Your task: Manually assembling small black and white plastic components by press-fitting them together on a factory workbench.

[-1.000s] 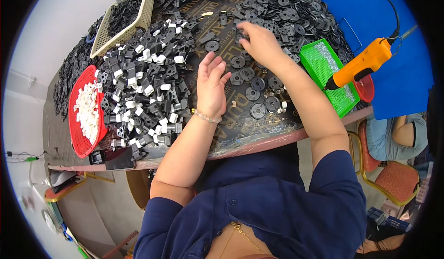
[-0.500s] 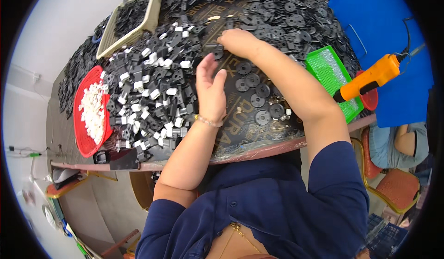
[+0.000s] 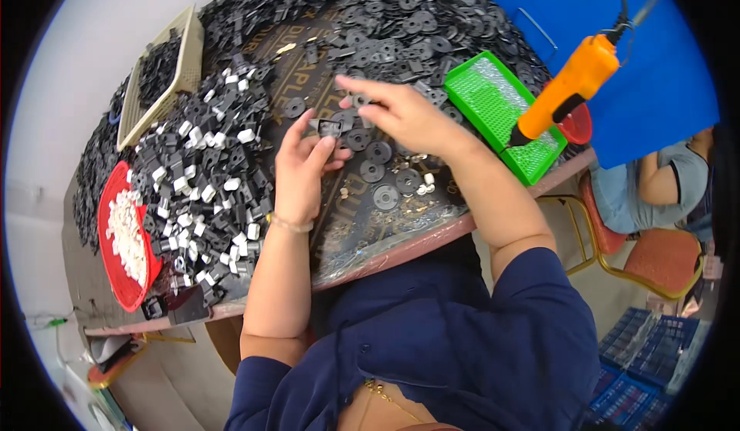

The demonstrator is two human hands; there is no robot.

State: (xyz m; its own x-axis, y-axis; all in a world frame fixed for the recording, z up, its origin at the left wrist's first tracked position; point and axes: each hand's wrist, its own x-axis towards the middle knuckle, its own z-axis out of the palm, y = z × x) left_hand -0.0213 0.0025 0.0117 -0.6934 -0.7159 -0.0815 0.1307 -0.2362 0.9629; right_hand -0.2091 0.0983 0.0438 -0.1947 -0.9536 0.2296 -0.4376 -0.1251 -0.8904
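Note:
Between the thumb and fingers of my left hand (image 3: pixel 301 173) is a small black plastic housing (image 3: pixel 330 128) with a square opening facing up. Just to its right, my right hand (image 3: pixel 401 115) is open, its index finger stretched out to the left and its palm partly hidden. I cannot make out anything held in it. Round black discs (image 3: pixel 378 152) with centre holes lie on the table below the right hand. One more disc (image 3: pixel 295 107) lies beyond my left fingertips.
Black housings with white caps (image 3: pixel 204 192) are heaped left, beside a red basket (image 3: pixel 116 277) of small white pieces. A beige basket (image 3: pixel 189 53) holds black parts. At right, an orange electric screwdriver (image 3: pixel 574 84) leans over a green basket (image 3: pixel 505 100). A person (image 3: pixel 659 188) sits beyond.
My view has swung, shifting the scene leftward and tilting it. My left hand now holds the black housing. My right hand has drawn back from the far parts, its fingers spread beside the left.

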